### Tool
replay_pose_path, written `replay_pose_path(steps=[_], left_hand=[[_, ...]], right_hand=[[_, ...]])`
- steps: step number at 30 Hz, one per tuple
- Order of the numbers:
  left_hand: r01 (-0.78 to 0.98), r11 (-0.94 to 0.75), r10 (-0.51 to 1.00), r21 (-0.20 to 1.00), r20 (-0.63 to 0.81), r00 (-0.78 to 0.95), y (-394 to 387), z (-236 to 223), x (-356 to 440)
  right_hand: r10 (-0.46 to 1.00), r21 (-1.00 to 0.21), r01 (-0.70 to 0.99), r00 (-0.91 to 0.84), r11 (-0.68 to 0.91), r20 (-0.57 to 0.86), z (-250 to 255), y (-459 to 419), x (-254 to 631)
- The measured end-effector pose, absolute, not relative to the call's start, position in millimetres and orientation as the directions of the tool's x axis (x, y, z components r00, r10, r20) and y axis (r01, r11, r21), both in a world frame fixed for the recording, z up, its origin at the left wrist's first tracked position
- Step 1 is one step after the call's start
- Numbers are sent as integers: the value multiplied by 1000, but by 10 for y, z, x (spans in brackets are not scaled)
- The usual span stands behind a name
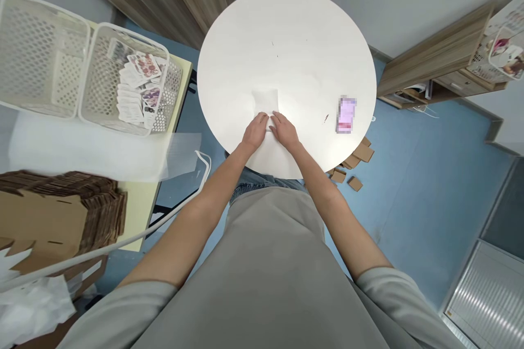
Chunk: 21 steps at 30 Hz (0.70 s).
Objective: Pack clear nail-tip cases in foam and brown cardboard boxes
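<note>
Hands (270,127) on white sheet (265,100)

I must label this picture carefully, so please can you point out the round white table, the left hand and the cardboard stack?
Round white table (313,22): head view, bare top.
Left hand (256,130): head view, back of hand.
Cardboard stack (45,220): head view, top piece's face.

Bit of a packed room, boxes everywhere
Cards (137,87) piled in a white basket (125,79), flattened cardboard (45,218) stacked on the yellow desk (137,212), small boxes (355,183) down on the blue floor (413,174).
</note>
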<state>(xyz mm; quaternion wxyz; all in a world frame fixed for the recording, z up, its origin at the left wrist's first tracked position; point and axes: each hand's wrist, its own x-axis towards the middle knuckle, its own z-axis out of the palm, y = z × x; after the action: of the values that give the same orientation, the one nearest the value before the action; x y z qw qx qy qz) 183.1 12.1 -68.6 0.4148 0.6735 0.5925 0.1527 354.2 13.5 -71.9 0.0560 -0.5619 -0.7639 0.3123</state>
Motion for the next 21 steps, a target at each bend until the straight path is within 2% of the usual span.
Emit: replay_pose_path(steps=[4,9,14,21], left_hand=[[710,-136,888,691,-233,397,22,-649,1680],[684,-159,851,712,-252,460,-286,-608,1534],[679,-18,866,734,-327,377,-585,-558,1505],[691,222,895,688,-425,135,-356,-608,1584]], right_hand=[[860,-569,790,-436,225,-265,-756,-15,3705],[819,-588,753,-517,297,-249,-717,-373,3768],[827,-616,746,-497,252,-264,-599,-770,3788],[906,-543,837,-177,-67,-385,-594,-558,3653]])
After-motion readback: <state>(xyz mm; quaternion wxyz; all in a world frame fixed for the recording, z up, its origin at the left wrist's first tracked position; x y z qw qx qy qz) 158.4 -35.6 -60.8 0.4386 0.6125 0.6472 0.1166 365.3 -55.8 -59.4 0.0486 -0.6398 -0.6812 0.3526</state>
